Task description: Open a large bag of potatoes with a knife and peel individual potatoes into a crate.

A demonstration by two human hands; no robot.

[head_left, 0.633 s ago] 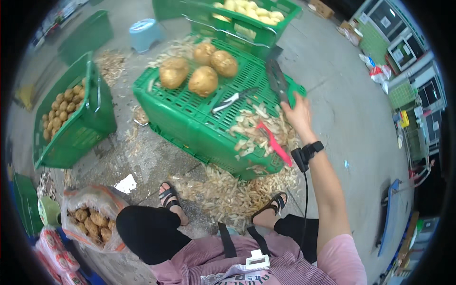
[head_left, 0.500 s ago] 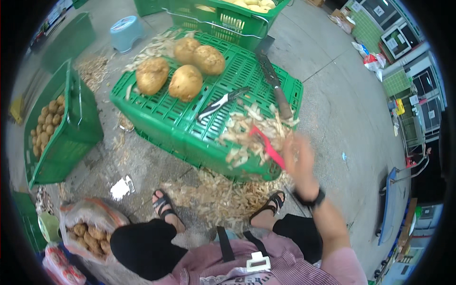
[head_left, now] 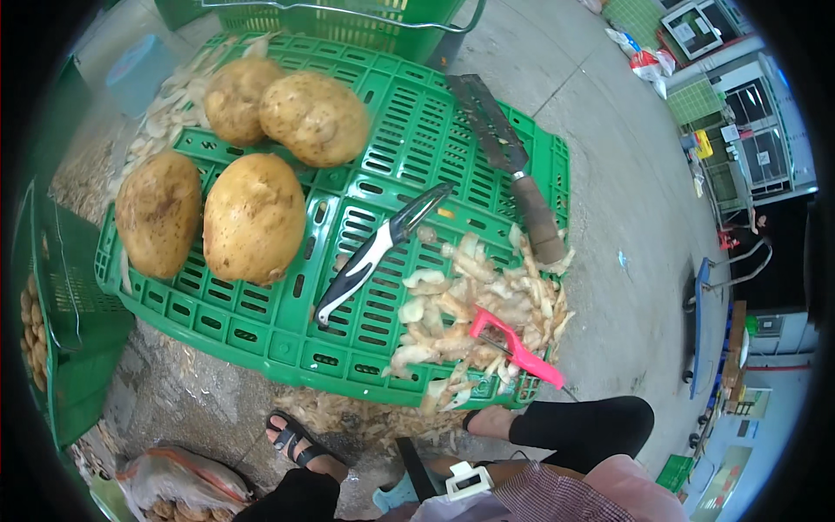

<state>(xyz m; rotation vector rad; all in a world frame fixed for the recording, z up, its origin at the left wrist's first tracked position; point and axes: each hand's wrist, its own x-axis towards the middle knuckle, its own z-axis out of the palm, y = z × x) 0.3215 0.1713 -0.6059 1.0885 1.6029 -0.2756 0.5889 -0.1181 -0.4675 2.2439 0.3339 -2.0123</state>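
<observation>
A grey concrete floor (head_left: pixel 622 187) spreads around you, with a blue flatbed trolley (head_left: pixel 700 322) off to your right and a pale blue stool (head_left: pixel 139 74) at the upper left. In front of you an upturned green crate (head_left: pixel 344 196) serves as your work surface. Four unpeeled potatoes (head_left: pixel 254 217) sit on its left part, two nearer you and two farther back. To the right of them lies a black-and-white peeler (head_left: pixel 370 261), its head pointing away from you and to the right. A pink peeler (head_left: pixel 522 358) rests on a heap of peelings (head_left: pixel 444 331) near the crate's right front corner. Beyond that heap, a long dark-bladed knife (head_left: pixel 507 152) lies with its brown handle toward you, the handle's end touching the peelings. Another green crate with a metal handle (head_left: pixel 374 39) stands behind your work surface, while a plastic sack (head_left: pixel 187 478) of potatoes lies at the lower left, near your sandalled foot (head_left: pixel 300 444). Both your hands are outside the view, so I cannot tell the state of either grip.
</observation>
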